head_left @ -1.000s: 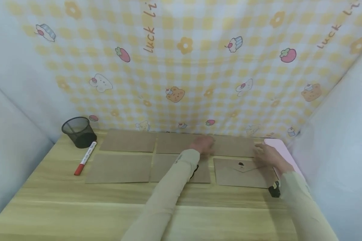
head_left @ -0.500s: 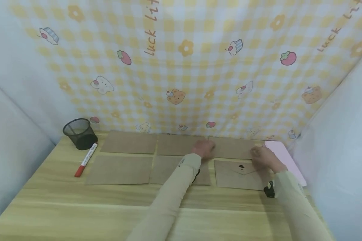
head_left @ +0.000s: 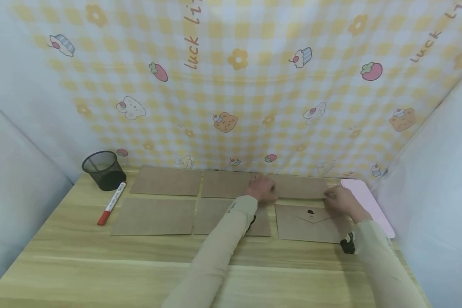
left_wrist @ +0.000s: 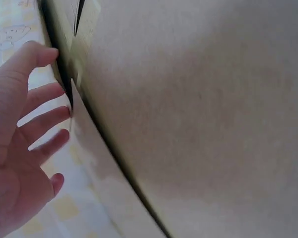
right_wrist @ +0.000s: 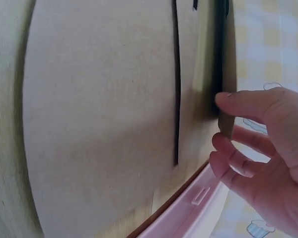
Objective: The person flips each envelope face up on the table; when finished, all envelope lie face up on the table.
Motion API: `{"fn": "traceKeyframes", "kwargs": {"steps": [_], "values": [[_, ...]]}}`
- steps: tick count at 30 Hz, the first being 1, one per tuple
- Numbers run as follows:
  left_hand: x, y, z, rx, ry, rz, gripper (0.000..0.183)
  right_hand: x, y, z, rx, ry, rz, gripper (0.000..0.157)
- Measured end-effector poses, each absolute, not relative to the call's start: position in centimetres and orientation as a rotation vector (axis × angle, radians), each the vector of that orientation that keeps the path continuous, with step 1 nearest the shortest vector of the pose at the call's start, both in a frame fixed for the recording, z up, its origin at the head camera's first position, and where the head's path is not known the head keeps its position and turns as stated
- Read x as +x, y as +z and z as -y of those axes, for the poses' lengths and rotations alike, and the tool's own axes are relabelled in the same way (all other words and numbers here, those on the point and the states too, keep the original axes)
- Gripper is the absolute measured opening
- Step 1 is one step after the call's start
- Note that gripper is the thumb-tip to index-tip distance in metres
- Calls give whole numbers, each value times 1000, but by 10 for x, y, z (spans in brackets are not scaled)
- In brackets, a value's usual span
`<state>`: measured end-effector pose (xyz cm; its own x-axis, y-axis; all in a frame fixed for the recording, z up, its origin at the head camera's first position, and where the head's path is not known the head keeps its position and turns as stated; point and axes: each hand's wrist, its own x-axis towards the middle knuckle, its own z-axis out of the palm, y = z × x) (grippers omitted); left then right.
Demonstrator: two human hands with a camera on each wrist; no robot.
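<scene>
Brown paper envelopes lie in two rows on the wooden table. My right hand [head_left: 342, 200] pinches the right end of the back right envelope [head_left: 302, 187]; in the right wrist view its thumb [right_wrist: 231, 104] is on the near side of the envelope edge [right_wrist: 228, 64]. My left hand [head_left: 262, 188] is at that envelope's left end, near the back middle envelope [head_left: 225, 184]. Its fingers are loosely bent and spread in the left wrist view, fingertips [left_wrist: 63, 111] beside a paper corner. I cannot tell whether they touch it. The front right envelope [head_left: 304, 229] shows a flap with a small hat print.
A black mesh pen cup [head_left: 105, 171] stands at the back left, with a red-and-white marker [head_left: 111, 203] beside it. A pink flat case [head_left: 369, 207] lies along the right side. A patterned yellow-checked cloth [head_left: 200, 107] hangs behind the table.
My right hand has moved in to the back right envelope's right end and now pinches it. My left hand has shifted only slightly.
</scene>
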<state>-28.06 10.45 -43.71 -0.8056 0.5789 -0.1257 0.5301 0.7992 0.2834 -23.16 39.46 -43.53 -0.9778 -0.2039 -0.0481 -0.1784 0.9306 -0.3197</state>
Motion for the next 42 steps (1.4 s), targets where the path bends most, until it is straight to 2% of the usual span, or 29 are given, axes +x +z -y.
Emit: {"fn": "traceKeyframes", "kwargs": {"steps": [5,9,13,19,21,29,35,39,42], "values": [[-277,-431,-103,900,432,-2765,29,-228,-432,-400,-300,-541,-3069,24],[-278,-434,-102,845,539,-2810,39,-222,-429,-401,-188,-801,-3017,27],[-278,-438,-99,752,691,-2846,40,-215,-428,-400,-61,-1130,-2924,36],[-280,-445,-99,698,1060,-2869,32,-215,-429,-395,91,-1547,-2755,59],[-279,-446,-101,690,1169,-2868,29,-216,-431,-393,109,-1655,-2738,62],[-276,-435,-104,535,1453,-2896,27,-219,-419,-373,279,-1874,-2881,50],[-283,-424,-107,502,1547,-2977,27,-226,-398,-365,365,-2170,-2842,20],[-284,-422,-108,550,1673,-2926,25,-223,-393,-364,426,-2065,-3011,16],[-282,-424,-110,478,1802,-2835,25,-220,-394,-366,384,-1893,-3129,19]]}}
